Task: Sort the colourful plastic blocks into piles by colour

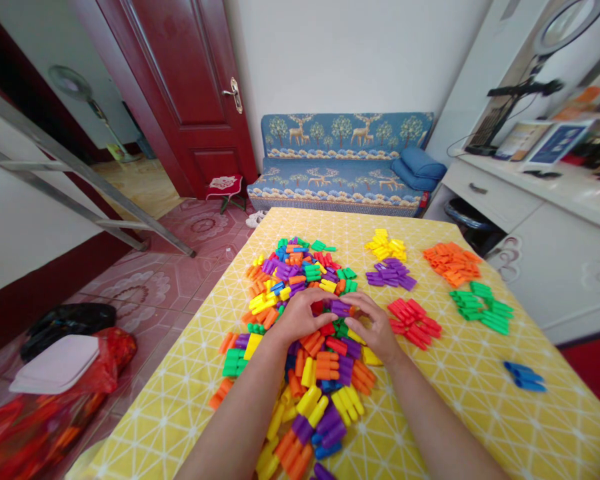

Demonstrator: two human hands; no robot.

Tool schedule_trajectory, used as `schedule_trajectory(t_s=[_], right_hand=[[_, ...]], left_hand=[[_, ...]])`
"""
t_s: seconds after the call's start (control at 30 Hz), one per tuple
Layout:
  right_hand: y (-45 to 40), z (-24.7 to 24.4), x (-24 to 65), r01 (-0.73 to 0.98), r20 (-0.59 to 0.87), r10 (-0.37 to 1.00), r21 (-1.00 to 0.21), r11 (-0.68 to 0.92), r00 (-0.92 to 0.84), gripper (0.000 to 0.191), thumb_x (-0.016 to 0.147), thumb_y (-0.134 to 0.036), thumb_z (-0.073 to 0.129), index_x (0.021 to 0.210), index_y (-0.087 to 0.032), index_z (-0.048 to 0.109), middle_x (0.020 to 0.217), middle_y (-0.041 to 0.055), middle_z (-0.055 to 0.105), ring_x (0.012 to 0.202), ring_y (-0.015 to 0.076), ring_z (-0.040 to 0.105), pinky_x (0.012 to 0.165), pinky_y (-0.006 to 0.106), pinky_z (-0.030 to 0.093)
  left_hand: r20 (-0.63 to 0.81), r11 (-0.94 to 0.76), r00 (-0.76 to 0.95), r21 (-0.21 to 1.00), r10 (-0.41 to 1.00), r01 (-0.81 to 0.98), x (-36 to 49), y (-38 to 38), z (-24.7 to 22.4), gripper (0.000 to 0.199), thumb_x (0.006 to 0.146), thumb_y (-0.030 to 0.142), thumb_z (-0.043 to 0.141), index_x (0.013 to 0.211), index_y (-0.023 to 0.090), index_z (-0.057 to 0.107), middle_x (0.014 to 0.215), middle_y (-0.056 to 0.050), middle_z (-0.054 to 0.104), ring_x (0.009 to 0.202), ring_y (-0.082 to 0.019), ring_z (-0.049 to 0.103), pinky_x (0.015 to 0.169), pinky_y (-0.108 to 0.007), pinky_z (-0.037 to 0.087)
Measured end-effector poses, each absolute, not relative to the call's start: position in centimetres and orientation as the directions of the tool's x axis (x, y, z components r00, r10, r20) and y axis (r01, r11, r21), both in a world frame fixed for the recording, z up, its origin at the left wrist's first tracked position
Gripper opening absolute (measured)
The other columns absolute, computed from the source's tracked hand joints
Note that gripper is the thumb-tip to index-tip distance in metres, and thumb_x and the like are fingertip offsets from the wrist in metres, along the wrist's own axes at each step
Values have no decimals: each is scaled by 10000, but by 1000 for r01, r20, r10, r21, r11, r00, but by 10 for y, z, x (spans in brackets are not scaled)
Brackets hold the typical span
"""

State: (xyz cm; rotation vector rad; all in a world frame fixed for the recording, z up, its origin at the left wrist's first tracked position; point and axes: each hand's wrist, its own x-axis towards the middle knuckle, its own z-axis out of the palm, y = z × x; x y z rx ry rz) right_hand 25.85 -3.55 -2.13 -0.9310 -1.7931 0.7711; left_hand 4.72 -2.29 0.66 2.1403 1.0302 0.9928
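Note:
Over a large mixed heap of bullet-shaped plastic building blocks [325, 363], my two hands meet near the middle of the table. My left hand [303, 319] has its thumb and fingers closed on a purple building block [340, 308]. From the other side my right hand [375, 330] pinches the same purple block, with a bit of orange showing at its right end. Many blocks in the heap are joined in mixed colours. To the right lie sorted groups: yellow [386, 245], purple [391, 274], red [414, 323], orange [451, 263], green [481, 307] and blue [524, 377].
A yellow cloth with white lines covers the table [180, 407]. Behind it stands a blue patterned sofa [330, 170]. A white cabinet [525, 200] is on the right. At left are a metal ladder [105, 193] and red and black plastic bags [70, 327] on the floor.

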Motion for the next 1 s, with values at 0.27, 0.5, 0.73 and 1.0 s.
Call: schedule_trajectory(t_s=[0.27, 0.5, 0.73, 1.0], right_hand=[[-33, -23, 253, 369, 527, 827, -742, 560, -196, 250, 811, -339, 673, 1050, -263, 681, 1051, 59, 658, 1011, 213, 605, 902, 368, 486], [32, -8, 296, 679, 557, 828, -634, 370, 69, 370, 804, -439, 625, 1081, -203, 691, 1013, 94, 676, 818, 219, 620, 752, 364, 495], [99, -11, 334, 962, 383, 921, -219, 163, -69, 288, 780, -361, 624, 1002, -215, 734, 920, 85, 701, 808, 234, 614, 694, 323, 424], [89, -8, 312, 944, 391, 911, -232, 234, -129, 235, 812, -313, 584, 939, -197, 745, 984, 114, 689, 931, 259, 594, 799, 357, 417]], left_hand=[[371, -515, 389, 764, 843, 388, 48, -22, 4, 400, 788, 340, 703, 1160, 204, 647, 1061, -77, 704, 968, -212, 649, 884, -331, 502], [348, -499, 390, 764, 853, 409, 48, -20, 0, 361, 803, 352, 685, 1127, 194, 660, 1021, -75, 722, 940, -213, 666, 870, -339, 510], [362, -533, 419, 728, 833, 431, 47, -19, 3, 263, 815, 300, 664, 1052, 189, 690, 1053, -78, 711, 978, -213, 651, 883, -330, 501], [354, -530, 425, 729, 833, 433, 48, -20, 5, 246, 825, 294, 646, 1041, 189, 699, 1021, -83, 714, 946, -212, 647, 868, -333, 502]])
